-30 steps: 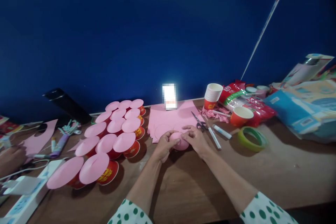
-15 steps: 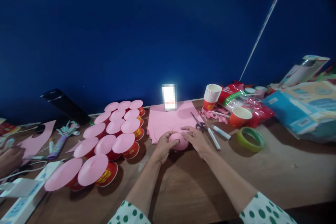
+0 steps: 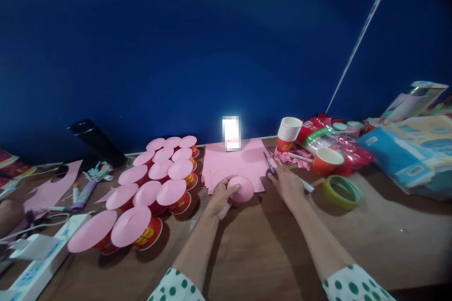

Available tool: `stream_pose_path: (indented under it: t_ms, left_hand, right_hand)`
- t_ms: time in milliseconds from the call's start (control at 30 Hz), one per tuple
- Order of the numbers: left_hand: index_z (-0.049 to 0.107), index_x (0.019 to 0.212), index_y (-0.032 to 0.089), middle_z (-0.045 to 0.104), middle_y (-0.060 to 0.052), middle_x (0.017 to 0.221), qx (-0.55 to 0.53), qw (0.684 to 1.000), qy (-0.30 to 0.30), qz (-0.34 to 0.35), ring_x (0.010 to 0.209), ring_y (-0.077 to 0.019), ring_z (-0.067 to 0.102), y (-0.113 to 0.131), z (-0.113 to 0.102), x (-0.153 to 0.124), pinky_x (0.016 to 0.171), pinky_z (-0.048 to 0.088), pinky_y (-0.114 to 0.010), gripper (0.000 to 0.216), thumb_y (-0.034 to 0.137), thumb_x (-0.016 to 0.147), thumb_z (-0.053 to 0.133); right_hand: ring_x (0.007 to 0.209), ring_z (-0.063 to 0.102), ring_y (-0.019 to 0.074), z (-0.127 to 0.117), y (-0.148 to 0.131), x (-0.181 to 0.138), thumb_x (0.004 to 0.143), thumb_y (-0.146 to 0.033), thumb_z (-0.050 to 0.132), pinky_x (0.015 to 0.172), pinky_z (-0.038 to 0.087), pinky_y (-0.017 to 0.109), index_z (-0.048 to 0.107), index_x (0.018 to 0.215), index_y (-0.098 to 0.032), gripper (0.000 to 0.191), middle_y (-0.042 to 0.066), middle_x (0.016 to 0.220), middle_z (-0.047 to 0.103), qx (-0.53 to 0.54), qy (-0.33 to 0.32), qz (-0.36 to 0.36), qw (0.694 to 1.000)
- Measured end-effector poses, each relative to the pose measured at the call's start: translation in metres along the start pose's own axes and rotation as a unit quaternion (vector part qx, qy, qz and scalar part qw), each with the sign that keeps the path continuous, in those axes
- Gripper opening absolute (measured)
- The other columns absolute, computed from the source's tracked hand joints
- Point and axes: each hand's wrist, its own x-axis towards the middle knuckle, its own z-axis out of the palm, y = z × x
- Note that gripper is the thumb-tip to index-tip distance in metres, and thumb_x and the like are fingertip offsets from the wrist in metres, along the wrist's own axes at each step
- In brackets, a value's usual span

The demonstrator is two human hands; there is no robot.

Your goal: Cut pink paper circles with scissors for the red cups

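My left hand point(image 3: 221, 197) is closed round a small pink paper cone point(image 3: 241, 189), held just above the wooden table point(image 3: 268, 249). My right hand point(image 3: 288, 183) lies to the right of it, over a white marker point(image 3: 306, 187) and beside the scissors point(image 3: 270, 166); its fingers are curled and I cannot see whether they grip anything. A stack of pink paper sheets point(image 3: 240, 162) lies just behind both hands.
Several red cups topped with pink cones point(image 3: 155, 188) stand at the left. A stack of paper cups point(image 3: 287, 132), a single red cup point(image 3: 326, 161), a green tape roll point(image 3: 341, 191) and plastic bags point(image 3: 406, 150) sit at the right. A power strip point(image 3: 31, 268) lies at the far left, where another person's hand point(image 3: 9, 214) shows.
My right hand has left the pink cone and moved right, onto the marker near the scissors. My left hand still holds the cone.
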Motion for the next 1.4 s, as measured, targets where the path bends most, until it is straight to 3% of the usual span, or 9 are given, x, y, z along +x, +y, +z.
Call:
stream_pose_path:
  t_ms: [233,400,600,700,767,867,967,1133,1400]
  left_hand:
    - [0.058,0.097,0.014,0.065,-0.004,0.083,-0.019,0.999,-0.028,0.006,0.066,-0.0113,0.059,-0.003,-0.002,0.007,0.062,0.046,-0.022,0.051,0.022,0.051,0.08]
    - [0.058,0.097,0.014,0.066,-0.005,0.084,-0.02,0.998,-0.063,0.012,0.067,-0.0117,0.059,-0.005,-0.003,0.01,0.064,0.046,-0.023,0.051,0.021,0.052,0.08]
    - [0.059,0.099,0.012,0.066,-0.007,0.085,-0.012,0.998,-0.052,0.023,0.069,-0.0136,0.06,-0.005,-0.005,0.007,0.064,0.046,-0.024,0.054,0.022,0.05,0.08]
    - [0.059,0.1,0.011,0.067,-0.007,0.084,-0.016,0.998,-0.063,0.021,0.069,-0.0151,0.061,-0.004,-0.005,0.006,0.064,0.047,-0.025,0.055,0.022,0.051,0.08]
    - [0.059,0.1,0.011,0.067,-0.008,0.083,-0.021,0.997,-0.067,0.022,0.069,-0.0152,0.061,-0.003,-0.006,0.005,0.064,0.047,-0.026,0.053,0.022,0.052,0.08]
    - [0.059,0.099,0.011,0.067,-0.008,0.084,-0.028,0.997,-0.065,0.024,0.067,-0.0141,0.061,-0.002,-0.006,0.005,0.063,0.048,-0.025,0.051,0.022,0.053,0.079]
    - [0.059,0.099,0.012,0.066,-0.008,0.088,-0.035,0.996,-0.075,0.026,0.069,-0.0139,0.06,-0.001,-0.007,0.006,0.063,0.048,-0.025,0.05,0.023,0.054,0.078]
    - [0.059,0.097,0.014,0.064,-0.005,0.085,-0.013,0.998,-0.038,0.043,0.064,-0.0114,0.058,0.001,-0.012,0.008,0.056,0.046,-0.021,0.048,0.022,0.054,0.078]
    - [0.056,0.098,0.015,0.063,-0.006,0.089,-0.017,0.998,-0.009,0.056,0.068,-0.0134,0.059,0.001,-0.014,0.01,0.056,0.047,-0.023,0.047,0.024,0.057,0.076]
  right_hand:
    - [0.072,0.065,0.0247,-0.001,0.001,0.004,0.084,-0.036,0.05,0.057,0.042,0.029,0.06,0.099,-0.015,0.027,0.015,0.082,0.068,0.009,-0.048,0.019,0.999]
    - [0.077,0.065,0.0282,-0.008,-0.002,0.004,0.082,-0.029,0.052,0.06,0.042,0.031,0.063,0.088,-0.012,0.021,0.019,0.081,0.068,-0.004,-0.091,0.0,0.996]
    - [0.082,0.063,0.0289,-0.01,0.002,0.005,0.081,-0.029,0.05,0.064,0.042,0.033,0.062,0.09,-0.014,0.021,0.017,0.087,0.067,0.06,-0.086,0.005,0.994]
    - [0.084,0.062,0.0268,-0.01,0.0,0.007,0.08,-0.027,0.05,0.066,0.043,0.033,0.058,0.095,-0.014,0.021,0.015,0.09,0.066,0.153,-0.053,0.008,0.987]
    - [0.079,0.062,0.0228,-0.009,-0.006,0.006,0.079,-0.027,0.05,0.065,0.044,0.031,0.054,0.102,-0.013,0.027,0.013,0.089,0.066,0.278,-0.044,0.005,0.96]
    - [0.062,0.06,0.0176,-0.007,-0.017,0.001,0.08,-0.036,0.05,0.055,0.044,0.027,0.042,0.118,-0.015,0.045,0.005,0.074,0.065,0.474,-0.106,-0.008,0.874]
    - [0.06,0.057,0.0157,-0.002,-0.023,-0.009,0.077,-0.04,0.053,0.052,0.042,0.025,0.043,0.12,-0.016,0.05,0.001,0.067,0.062,0.546,-0.161,-0.035,0.821]
    - [0.064,0.053,0.0137,0.001,-0.022,-0.021,0.074,-0.044,0.057,0.055,0.041,0.024,0.05,0.11,-0.017,0.045,0.0,0.07,0.057,0.604,-0.182,-0.046,0.775]
    - [0.058,0.046,0.011,-0.007,-0.019,-0.026,0.075,-0.05,0.056,0.051,0.037,0.022,0.05,0.111,-0.018,0.048,-0.003,0.067,0.048,0.57,-0.287,-0.096,0.764]
